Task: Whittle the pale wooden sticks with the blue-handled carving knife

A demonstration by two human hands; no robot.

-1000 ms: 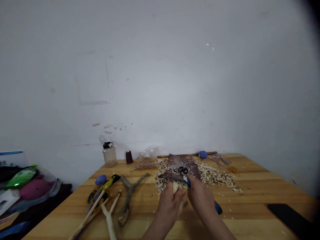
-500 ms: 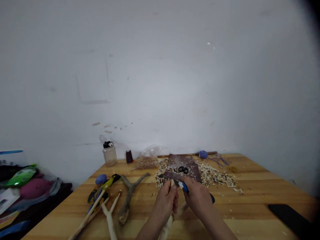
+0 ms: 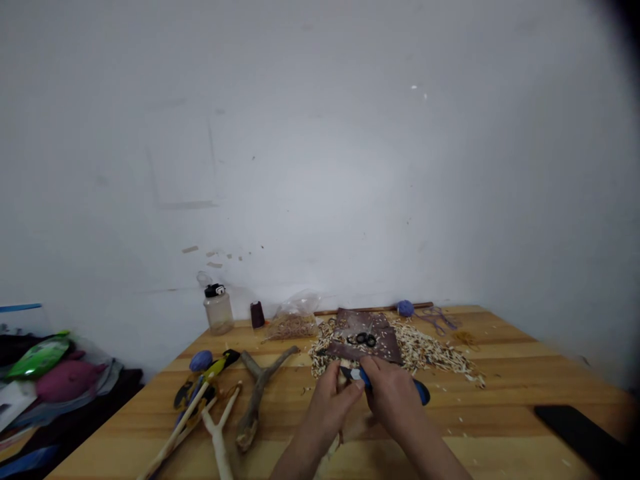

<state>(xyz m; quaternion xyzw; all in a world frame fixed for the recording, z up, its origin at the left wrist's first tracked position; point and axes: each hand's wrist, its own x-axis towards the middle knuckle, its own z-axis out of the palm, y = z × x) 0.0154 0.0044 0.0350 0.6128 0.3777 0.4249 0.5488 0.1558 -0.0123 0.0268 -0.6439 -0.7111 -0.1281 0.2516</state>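
Note:
My left hand (image 3: 327, 408) is closed around a pale, peeled wooden branch (image 3: 330, 457), most of it hidden beneath the hand and forearm. Its thumb reaches toward the blade end of a knife with a blue and black handle (image 3: 423, 392). That knife is gripped in my right hand (image 3: 395, 399), which lies close beside the left, the blade pointing left across the branch's upper end. Just beyond both hands, black-handled scissors (image 3: 366, 339) rest on a dark brown sheet (image 3: 390, 347) strewn with wood shavings (image 3: 425, 350).
Left of my hands lie a grey forked branch (image 3: 257, 393), a peeled forked branch (image 3: 219, 437) and a yellow-black tool (image 3: 217, 367). Behind are a jar (image 3: 219, 313), thread spool (image 3: 257, 315), plastic bag (image 3: 295, 323) and blue yarn ball (image 3: 405, 308). A black flat object (image 3: 575, 433) sits right.
The left thumb has moved right, up to the knife. The knife has turned flatter, and less of the branch tip shows. The view has shifted slightly.

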